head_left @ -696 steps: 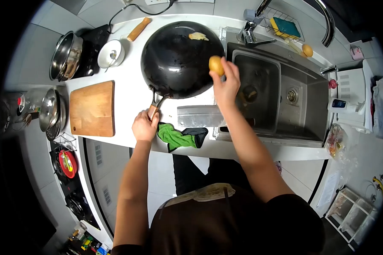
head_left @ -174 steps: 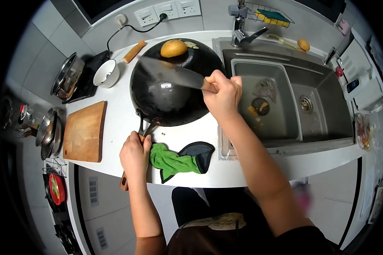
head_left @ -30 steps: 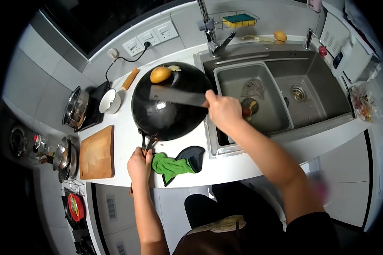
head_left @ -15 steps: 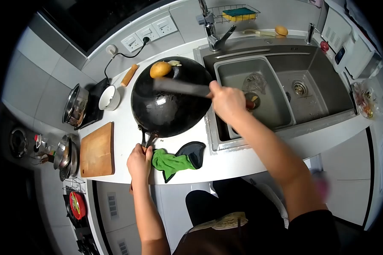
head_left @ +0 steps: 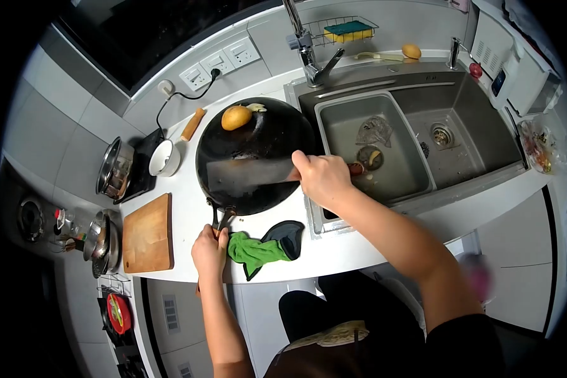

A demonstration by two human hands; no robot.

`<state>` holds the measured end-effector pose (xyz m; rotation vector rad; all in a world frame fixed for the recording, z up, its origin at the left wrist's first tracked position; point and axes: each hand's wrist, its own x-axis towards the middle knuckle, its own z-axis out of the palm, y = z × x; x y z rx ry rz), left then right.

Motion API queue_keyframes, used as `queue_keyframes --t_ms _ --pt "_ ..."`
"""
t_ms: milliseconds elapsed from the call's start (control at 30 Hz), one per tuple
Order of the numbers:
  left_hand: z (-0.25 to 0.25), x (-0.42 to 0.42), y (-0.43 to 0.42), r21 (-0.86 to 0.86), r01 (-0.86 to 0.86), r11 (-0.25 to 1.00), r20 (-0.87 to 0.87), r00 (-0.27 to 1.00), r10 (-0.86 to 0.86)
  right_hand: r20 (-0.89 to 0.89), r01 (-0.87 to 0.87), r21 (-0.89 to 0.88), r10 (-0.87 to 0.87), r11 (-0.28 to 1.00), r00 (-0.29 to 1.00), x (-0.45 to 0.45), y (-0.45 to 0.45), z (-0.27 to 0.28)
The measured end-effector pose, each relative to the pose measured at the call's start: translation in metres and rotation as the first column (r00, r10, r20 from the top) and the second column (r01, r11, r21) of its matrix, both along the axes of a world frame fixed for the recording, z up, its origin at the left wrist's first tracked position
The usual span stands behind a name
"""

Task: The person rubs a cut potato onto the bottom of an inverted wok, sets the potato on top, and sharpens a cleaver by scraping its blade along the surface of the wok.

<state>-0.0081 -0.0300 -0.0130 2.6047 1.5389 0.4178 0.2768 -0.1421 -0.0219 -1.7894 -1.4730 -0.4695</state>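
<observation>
My right hand is closed around a cleaver, its brown handle poking out toward the sink. The motion-blurred blade lies across the near half of a large black wok; whether it touches the wok I cannot tell. My left hand grips a wok handle at the counter's front. Two handles show side by side there. A yellow-brown potato rests at the wok's far side, beside pale scraps. A green and dark cloth lies right of my left hand.
On the right is a double sink with a grey basin holding water and scraps. Leftward are a wooden cutting board, a white bowl, a glass pot and a wooden-handled tool. The faucet stands behind.
The cleaver in my right hand has come down and nearer to me, from the potato's side to the wok's near half. My left hand keeps its hold; the view has shifted slightly.
</observation>
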Motion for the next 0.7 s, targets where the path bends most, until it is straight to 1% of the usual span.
queue_keyframes --t_ms 67,100,133,200,267,300,333,400,467,533,600,633,667,700 --pt "-0.001 -0.001 0.001 0.003 0.004 1.000 -0.002 1.000 -0.004 -0.070 0.070 -0.005 -0.070 0.998 0.995 0.010 0.002 0.000" --pt "-0.002 -0.002 0.000 0.013 0.008 1.000 0.011 1.000 -0.009 -0.174 0.071 -0.014 -0.072 0.997 0.982 0.021 0.002 -0.003" --pt "-0.003 -0.002 0.000 0.016 0.008 1.000 0.019 1.000 -0.008 -0.161 0.161 -0.066 -0.170 0.985 0.972 0.032 0.005 -0.005" --pt "-0.002 0.000 0.003 0.023 -0.002 1.000 -0.020 1.000 0.003 -0.174 0.200 -0.127 -0.220 0.972 0.960 0.037 0.005 -0.006" --pt "0.001 0.000 0.002 0.016 0.001 1.000 -0.011 1.000 -0.001 -0.102 0.053 -0.021 -0.055 0.998 0.993 0.015 0.005 -0.006" --pt "0.001 -0.001 0.001 0.002 0.001 1.000 -0.006 1.000 -0.001 -0.080 0.000 0.009 0.001 1.000 0.997 0.006 0.004 -0.004" --pt "0.000 -0.001 0.001 -0.004 -0.001 1.000 -0.014 1.000 0.001 -0.088 -0.002 0.003 0.002 1.000 0.996 0.007 0.005 -0.006" --pt "-0.001 -0.001 0.000 0.007 0.014 1.000 0.013 1.000 -0.014 -0.117 0.051 -0.023 -0.054 0.998 0.992 0.019 0.007 -0.009" --pt "-0.002 -0.001 0.001 0.007 0.012 1.000 0.018 1.000 -0.012 -0.173 0.230 -0.163 -0.257 0.959 0.951 0.035 0.008 -0.004" --pt "-0.001 0.000 0.002 0.016 0.010 1.000 0.006 1.000 -0.010 -0.157 0.229 -0.167 -0.255 0.959 0.954 0.037 0.005 -0.004" --pt "0.000 0.000 0.002 0.005 0.017 1.000 0.007 1.000 -0.017 -0.096 0.120 -0.120 -0.132 0.985 0.987 0.011 0.001 0.005" --pt "0.001 0.000 0.002 0.002 0.015 1.000 0.010 1.000 -0.015 -0.052 0.033 -0.112 -0.038 0.993 0.998 0.005 -0.001 0.006" --pt "0.001 -0.002 0.001 -0.005 0.009 1.000 0.005 1.000 -0.009 -0.063 0.025 -0.117 -0.032 0.993 0.998 0.007 0.001 0.004" --pt "0.001 -0.004 -0.001 -0.013 0.001 1.000 -0.006 1.000 -0.001 -0.089 0.067 -0.106 -0.077 0.992 0.993 0.016 0.003 0.002"
